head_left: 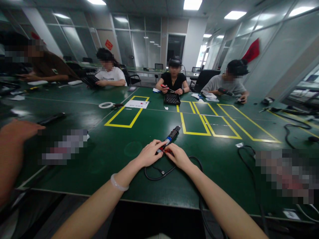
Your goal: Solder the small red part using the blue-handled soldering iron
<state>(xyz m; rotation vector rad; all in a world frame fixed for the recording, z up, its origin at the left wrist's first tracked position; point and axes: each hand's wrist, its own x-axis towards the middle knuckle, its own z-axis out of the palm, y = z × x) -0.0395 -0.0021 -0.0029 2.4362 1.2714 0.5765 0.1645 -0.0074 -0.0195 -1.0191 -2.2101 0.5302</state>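
An electric screwdriver (173, 134) with a black and blue body lies on the green table in front of me, its tip pointing away and slightly right. My left hand (150, 153) is closed round its near part, with fingers over the top. At the rear end, my right hand (178, 156) has its fingertips pinched near a small orange-red part; the exact contact is hidden. A black cable (155, 179) with a small round connector (162, 172) curves below both hands and runs over the near table edge.
Yellow tape rectangles (119, 125) mark the green table (99, 159). A white sheet (137, 104) and a white cable coil (106, 105) lie ahead left. Opposite, a person works over a black tray (171, 99). Another person's hand (22, 129) reaches in at left. More cable (246, 166) lies right.
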